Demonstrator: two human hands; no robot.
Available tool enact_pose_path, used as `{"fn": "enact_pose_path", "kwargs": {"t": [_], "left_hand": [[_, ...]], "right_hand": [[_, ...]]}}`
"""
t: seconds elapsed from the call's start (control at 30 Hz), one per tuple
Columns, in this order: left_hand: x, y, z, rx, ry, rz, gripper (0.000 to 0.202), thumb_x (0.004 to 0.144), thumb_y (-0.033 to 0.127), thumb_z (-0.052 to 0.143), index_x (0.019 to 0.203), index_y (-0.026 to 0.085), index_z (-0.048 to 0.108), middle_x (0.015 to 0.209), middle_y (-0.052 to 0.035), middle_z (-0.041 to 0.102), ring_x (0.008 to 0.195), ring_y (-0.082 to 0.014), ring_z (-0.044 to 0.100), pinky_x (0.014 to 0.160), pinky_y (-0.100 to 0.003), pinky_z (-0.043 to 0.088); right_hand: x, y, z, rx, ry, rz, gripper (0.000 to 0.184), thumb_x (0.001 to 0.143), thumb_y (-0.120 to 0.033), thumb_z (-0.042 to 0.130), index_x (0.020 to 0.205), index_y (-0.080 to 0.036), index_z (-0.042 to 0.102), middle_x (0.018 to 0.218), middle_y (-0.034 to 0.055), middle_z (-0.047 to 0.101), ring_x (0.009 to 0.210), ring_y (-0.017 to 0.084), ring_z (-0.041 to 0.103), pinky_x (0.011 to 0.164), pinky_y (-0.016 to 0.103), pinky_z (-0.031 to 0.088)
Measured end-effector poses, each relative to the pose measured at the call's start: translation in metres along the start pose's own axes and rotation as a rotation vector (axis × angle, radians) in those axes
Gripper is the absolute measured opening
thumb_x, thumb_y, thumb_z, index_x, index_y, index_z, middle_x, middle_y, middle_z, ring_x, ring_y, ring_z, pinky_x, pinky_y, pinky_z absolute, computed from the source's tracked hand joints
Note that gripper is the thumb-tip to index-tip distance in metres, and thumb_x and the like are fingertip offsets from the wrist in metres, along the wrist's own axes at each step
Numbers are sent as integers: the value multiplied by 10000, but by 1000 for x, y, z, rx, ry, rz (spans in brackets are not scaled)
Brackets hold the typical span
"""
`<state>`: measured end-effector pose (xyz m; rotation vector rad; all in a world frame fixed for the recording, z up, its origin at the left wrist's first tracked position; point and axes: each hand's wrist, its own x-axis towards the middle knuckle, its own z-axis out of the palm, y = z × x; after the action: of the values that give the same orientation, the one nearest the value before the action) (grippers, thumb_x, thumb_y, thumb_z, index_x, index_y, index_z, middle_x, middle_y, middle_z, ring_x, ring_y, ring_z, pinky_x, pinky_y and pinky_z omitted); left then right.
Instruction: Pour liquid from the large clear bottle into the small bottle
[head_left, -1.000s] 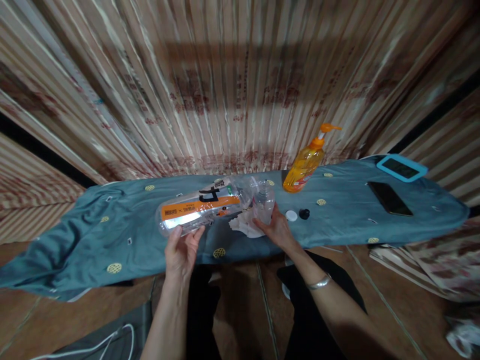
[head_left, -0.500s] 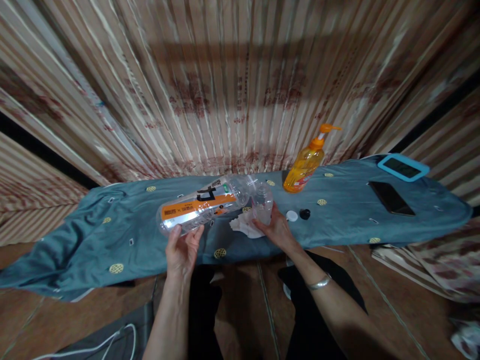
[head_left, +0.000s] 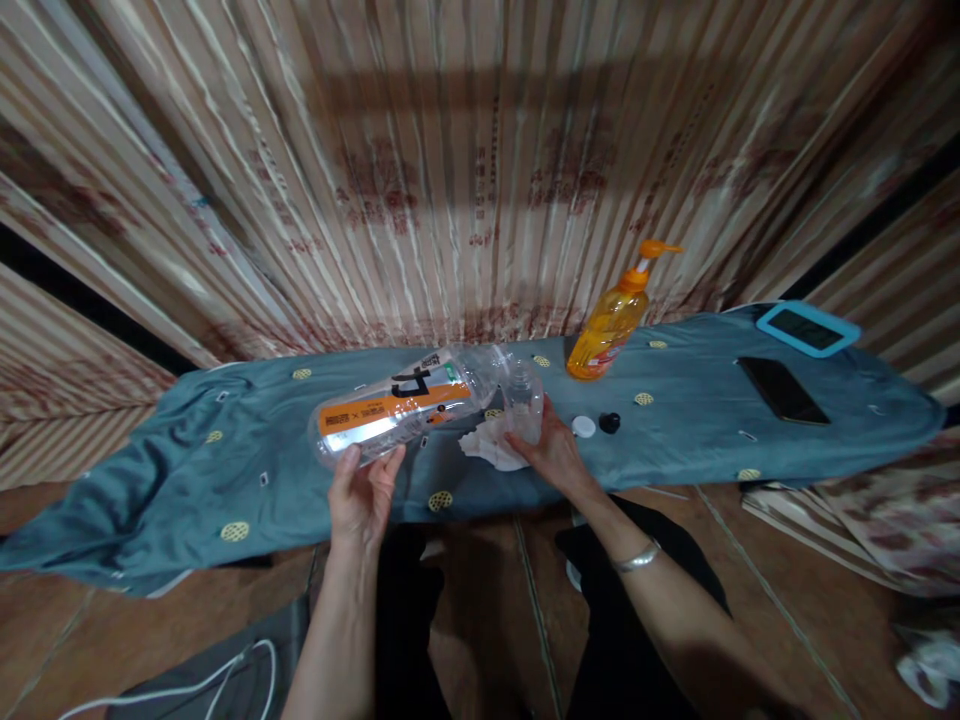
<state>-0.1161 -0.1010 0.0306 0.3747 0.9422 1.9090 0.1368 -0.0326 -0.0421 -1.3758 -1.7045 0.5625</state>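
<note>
My left hand (head_left: 361,497) grips the base of a large clear plastic bottle (head_left: 397,415) with an orange label, held almost level with its mouth tilted towards a small clear bottle (head_left: 523,402). My right hand (head_left: 553,452) is wrapped round that small bottle, which stands upright on the blue-grey cloth (head_left: 225,470). A crumpled white tissue (head_left: 486,445) lies just left of my right hand. A white cap (head_left: 583,427) and a black cap (head_left: 609,423) rest on the cloth to the right.
An orange pump bottle (head_left: 611,322) stands at the back of the cloth-covered table. A black phone (head_left: 783,389) and a device in a light blue case (head_left: 807,328) lie at the right end. Striped curtain hangs behind. A white cable (head_left: 195,685) lies on the floor.
The large bottle's base has dropped a little and its mouth has moved closer over the small bottle. Both hands keep their hold.
</note>
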Motion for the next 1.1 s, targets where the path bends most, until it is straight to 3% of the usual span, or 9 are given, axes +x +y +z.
{"fn": "enact_pose_path", "kwargs": {"t": [0.27, 0.47, 0.93, 1.1], "left_hand": [[1, 0, 4, -22, -6, -7, 495, 527, 315, 915, 960, 201, 706, 882, -30, 776, 794, -182, 731, 679, -237, 632], [5, 0, 5, -9, -28, -14, 447, 574, 306, 891, 975, 216, 714, 919, -25, 779, 816, -187, 733, 694, -253, 638], [13, 4, 3, -31, -78, 6, 515, 466, 353, 951, 899, 208, 714, 860, -13, 778, 742, -176, 726, 627, -233, 641], [11, 4, 2, -14, -88, 10, 569, 505, 364, 938, 1001, 224, 698, 953, -26, 773, 908, -233, 735, 640, -249, 644]], "right_hand": [[0, 2, 1, -12, 9, 12, 506, 917, -477, 618, 1325, -190, 534, 1311, 108, 568, 1137, 237, 591, 954, 484, 528], [0, 0, 0, -7, 3, 12, 506, 916, -477, 619, 1326, -192, 533, 1309, 107, 569, 1136, 237, 592, 953, 482, 529], [3, -2, -3, 2, -35, -4, 496, 919, -482, 612, 1316, -193, 541, 1305, 107, 571, 1131, 233, 591, 949, 480, 531], [1, 0, -1, 3, -36, -21, 491, 921, -476, 610, 1320, -198, 541, 1336, 110, 554, 1164, 242, 577, 972, 491, 518]]}}
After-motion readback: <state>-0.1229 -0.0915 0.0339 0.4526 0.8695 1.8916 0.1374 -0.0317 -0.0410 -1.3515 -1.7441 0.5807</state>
